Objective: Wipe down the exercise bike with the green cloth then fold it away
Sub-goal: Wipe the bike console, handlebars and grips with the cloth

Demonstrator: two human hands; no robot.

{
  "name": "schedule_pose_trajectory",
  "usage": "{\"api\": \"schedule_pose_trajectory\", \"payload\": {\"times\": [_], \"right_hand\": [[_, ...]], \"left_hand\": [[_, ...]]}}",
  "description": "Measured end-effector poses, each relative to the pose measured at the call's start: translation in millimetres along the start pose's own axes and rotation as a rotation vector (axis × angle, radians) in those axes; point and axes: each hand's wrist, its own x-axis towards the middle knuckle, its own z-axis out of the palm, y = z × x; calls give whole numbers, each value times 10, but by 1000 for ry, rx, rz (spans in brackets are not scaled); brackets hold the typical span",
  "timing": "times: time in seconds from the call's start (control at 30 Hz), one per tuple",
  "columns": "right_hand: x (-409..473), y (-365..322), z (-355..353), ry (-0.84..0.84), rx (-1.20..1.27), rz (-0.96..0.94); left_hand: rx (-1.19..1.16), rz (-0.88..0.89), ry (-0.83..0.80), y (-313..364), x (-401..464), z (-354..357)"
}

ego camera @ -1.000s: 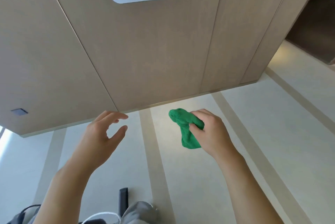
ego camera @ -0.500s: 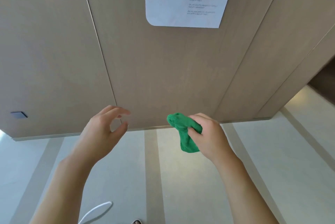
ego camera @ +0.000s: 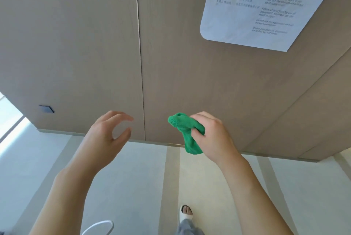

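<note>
At the far left a strip of bright light falls across the pale floor (ego camera: pixel 47 158) beside the edge of the wood-panelled wall (ego camera: pixel 76 44). Low on that wall sits a small dark square plate (ego camera: pixel 46 109). A thin vertical seam runs down the panelling just right of it, ending at the skirting where wall meets floor.

The left hand (ego camera: pixel 106 137) is raised in front of the wall's base, bare forearm reaching up from the lower left. Its fingers are spread and gently curved, thumb apart from them, and it holds nothing; it is well apart from the cloth. Below it, at the bottom edge, a white curved loop (ego camera: pixel 98 228) lies over the floor; what it belongs to cannot be told.

Darker beige stripes run along the floor between the two arms. A foot in a white open-toed slipper (ego camera: pixel 185 213) stands on the floor near the bottom, with a grey trouser leg below it.

The green cloth (ego camera: pixel 187 132) is bunched in the right hand (ego camera: pixel 212 135), held in the air in front of the skirting. One rounded end sticks out to the left of the fingers and another end hangs below the thumb. The fingers are curled round its middle.

High on the right, a white printed notice (ego camera: pixel 266 6) with rounded corners is fixed to the wall; its small text is blurred.
</note>
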Motion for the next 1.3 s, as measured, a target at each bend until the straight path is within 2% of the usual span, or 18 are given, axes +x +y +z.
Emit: {"api": "schedule_pose_trajectory", "payload": {"times": [0.17, 0.4, 0.47, 0.57, 0.73, 1.07, 1.3], "right_hand": [[823, 133, 339, -94, -86, -152], [2085, 299, 570, -203, -22, -336], [2272, 266, 597, -186, -12, -378], [2684, 194, 783, -261, 38, -476], [3005, -92, 1279, -391, 143, -594], [3250, -1145, 2396, -550, 182, -754], [3332, -2318, 3054, -602, 125, -817]], "left_hand": [[52, -117, 77, -298, 335, -7], [178, -279, 236, -361, 979, -28], [209, -283, 235, -327, 1015, -73], [269, -382, 316, -370, 1026, -130], [343, -589, 361, -520, 740, -288], [325, -720, 574, -1320, 308, -905], [298, -762, 697, -2074, 28, -1906]]}}
